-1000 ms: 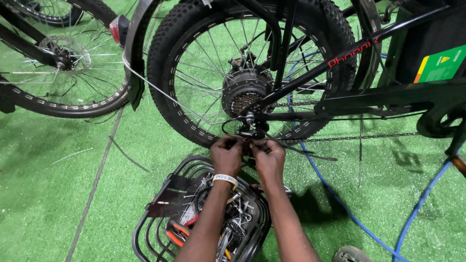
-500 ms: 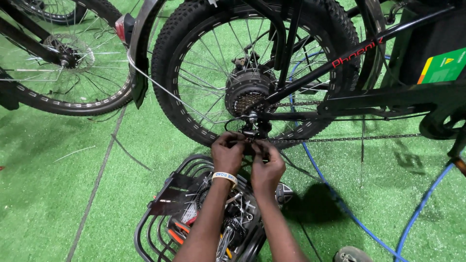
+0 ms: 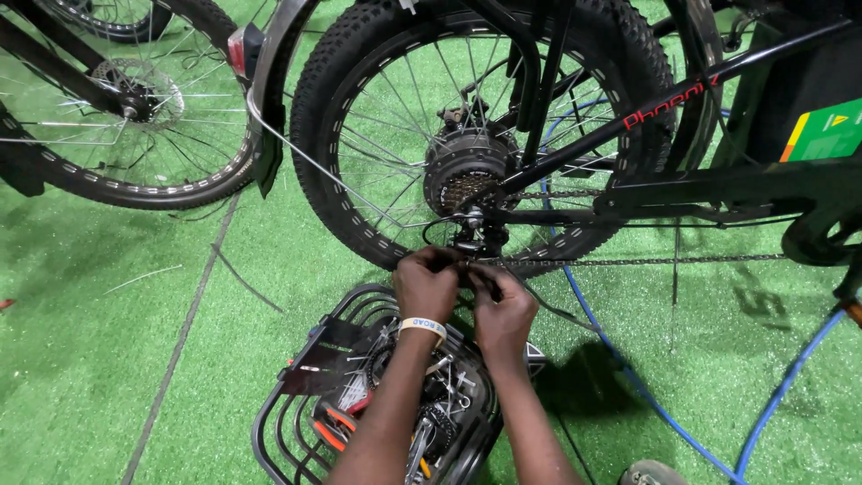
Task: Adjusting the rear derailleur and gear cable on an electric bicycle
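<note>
The green turf (image 3: 108, 359) lay under everything, with a blue hose (image 3: 628, 377) snaking across it at my right. The black bike's frame (image 3: 718, 189) ran off to the right, and its fat rear wheel (image 3: 476, 135) stood upright in front of me. A second wheel (image 3: 135, 117) stood well apart at the upper left. Below my arms sat a black wire basket (image 3: 296, 422) full of tools. The chain (image 3: 664, 260) stretched rightward from the derailleur (image 3: 474, 238), which hung just under the hub (image 3: 467, 171). My left hand (image 3: 429, 283) was curled, fingers pressed together on the derailleur's underside. My right hand (image 3: 503, 310) touched it from the right, fingers bunched and pinching something there; I could not tell what. A pale wristband (image 3: 422, 326) circled my left wrist.
</note>
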